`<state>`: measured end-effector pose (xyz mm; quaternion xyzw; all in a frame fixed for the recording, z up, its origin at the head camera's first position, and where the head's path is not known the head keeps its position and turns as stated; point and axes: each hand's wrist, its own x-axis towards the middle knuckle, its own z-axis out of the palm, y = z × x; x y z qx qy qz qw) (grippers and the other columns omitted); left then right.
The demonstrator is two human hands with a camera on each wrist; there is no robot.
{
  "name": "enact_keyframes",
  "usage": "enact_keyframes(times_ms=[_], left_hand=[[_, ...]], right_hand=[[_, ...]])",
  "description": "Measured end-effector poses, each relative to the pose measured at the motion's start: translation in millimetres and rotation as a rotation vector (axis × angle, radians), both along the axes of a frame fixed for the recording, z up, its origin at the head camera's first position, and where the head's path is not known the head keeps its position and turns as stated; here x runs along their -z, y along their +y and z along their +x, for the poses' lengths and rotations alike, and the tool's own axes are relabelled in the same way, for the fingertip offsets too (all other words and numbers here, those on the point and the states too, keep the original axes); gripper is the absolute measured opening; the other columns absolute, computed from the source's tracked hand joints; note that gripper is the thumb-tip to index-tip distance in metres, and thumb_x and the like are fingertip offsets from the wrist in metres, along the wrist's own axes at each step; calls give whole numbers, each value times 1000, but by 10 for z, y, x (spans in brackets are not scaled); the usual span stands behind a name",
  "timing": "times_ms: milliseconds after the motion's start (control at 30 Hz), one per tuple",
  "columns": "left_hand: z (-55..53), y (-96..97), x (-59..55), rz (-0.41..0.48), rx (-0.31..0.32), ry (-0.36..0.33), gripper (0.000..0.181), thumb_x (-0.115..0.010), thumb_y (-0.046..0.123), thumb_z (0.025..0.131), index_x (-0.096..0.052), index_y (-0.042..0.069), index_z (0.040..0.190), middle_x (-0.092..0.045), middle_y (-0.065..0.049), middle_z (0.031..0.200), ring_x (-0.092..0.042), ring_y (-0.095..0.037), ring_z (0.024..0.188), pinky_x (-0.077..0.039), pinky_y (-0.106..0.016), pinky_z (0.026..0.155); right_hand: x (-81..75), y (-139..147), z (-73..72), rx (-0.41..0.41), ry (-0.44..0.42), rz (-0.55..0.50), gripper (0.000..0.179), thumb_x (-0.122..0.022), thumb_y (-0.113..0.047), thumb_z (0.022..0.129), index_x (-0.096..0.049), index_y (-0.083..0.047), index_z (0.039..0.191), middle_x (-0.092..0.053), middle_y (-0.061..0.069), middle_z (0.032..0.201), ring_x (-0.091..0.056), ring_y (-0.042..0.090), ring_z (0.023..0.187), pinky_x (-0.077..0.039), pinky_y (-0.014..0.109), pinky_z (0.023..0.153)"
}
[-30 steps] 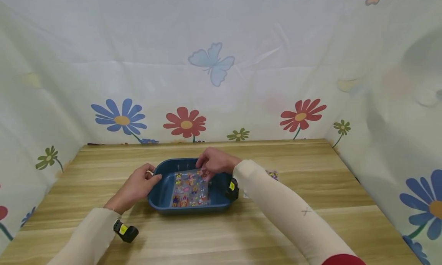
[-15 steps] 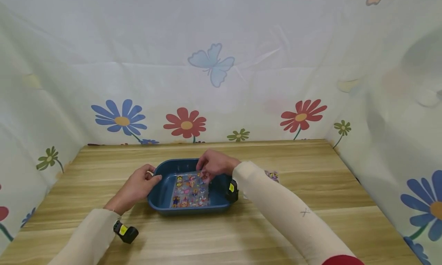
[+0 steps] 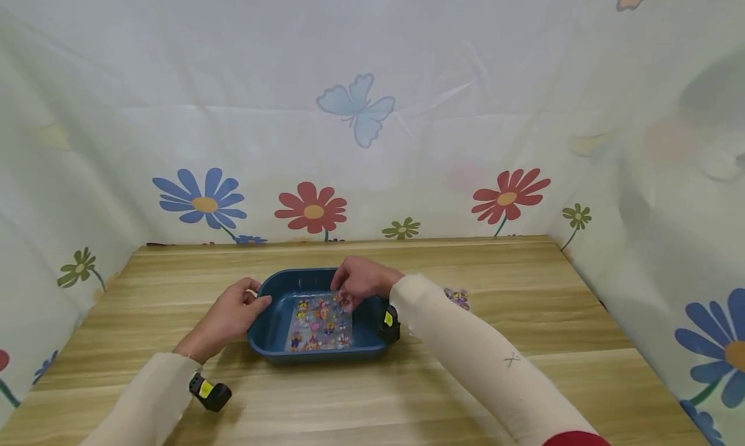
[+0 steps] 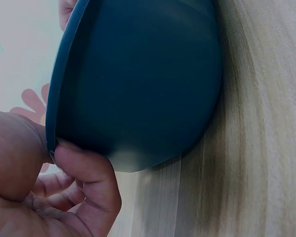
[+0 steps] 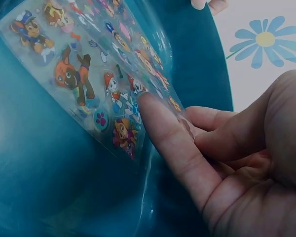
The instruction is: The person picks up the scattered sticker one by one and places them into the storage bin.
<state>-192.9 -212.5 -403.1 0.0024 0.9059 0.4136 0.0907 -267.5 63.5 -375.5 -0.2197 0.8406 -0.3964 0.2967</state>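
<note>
The left hand (image 3: 231, 309) is pinching the rim of the blue tray (image 3: 320, 355), while the right hand (image 3: 365, 279) is pinching, fingers drawn together, the sticker sheet (image 3: 317, 323) spreading inside it, left of those fingers (a second sheet (image 3: 457, 298) is lying to their right).

1 blue basin (image 3: 368, 323), rectangular with rounded corners, stands upright on the tabletop (image 3: 314, 401); the left hand (image 3: 233, 309) grips its left-end rim. 1 transparent sheet (image 5: 84, 74), bearing multicoloured cartoon dogs, is located inside the basin, 1 corner pinched in the right hand (image 3: 362, 279).
</note>
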Motion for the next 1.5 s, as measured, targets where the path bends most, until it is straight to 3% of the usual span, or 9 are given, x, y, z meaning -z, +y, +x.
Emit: enact_keyframes(times_ms=[233,467,600,833,1500], left_hand=[[6,-17,14,9,5,18,33,-54,23,109,-48,-2,129,-55,-11,89,-52,-22,79,-45,-32,63],[10,-25,13,21,-5,-7,32,-54,23,109,-47,-1,130,-55,-12,91,-53,-21,75,-47,-31,60],[4,-21,14,26,-11,-12,31,-54,21,109,-47,-1,130,-55,-11,89,-53,-21,72,-48,-30,59],[-1,-19,15,31,-15,-28,32,-54,21,109,-47,-1,131,-54,-11,90,-53,-21,73,-49,-30,59],[3,-21,25,31,-8,-28,31,-54,22,109,-47,0,130,-54,-11,89,-53,-21,72,-49,-30,59]], right_hand=[[2,-27,10,-4,14,9,29,-60,7,97,-68,11,124,-74,23,111,-69,17,73,-64,31,71],[-8,-66,-5,-6,26,44,30,-62,4,97,-69,9,126,-72,22,120,-71,19,83,-64,33,77],[-1,-75,-16,13,27,53,29,-64,2,97,-70,7,125,-73,20,119,-71,21,86,-64,35,81],[30,-81,5,36,59,52,29,-67,6,92,-71,9,121,-73,22,116,-71,21,84,-64,33,75],[34,-111,27,49,166,124,22,-67,2,94,-76,5,114,-77,18,111,-68,17,80,-64,33,78]])
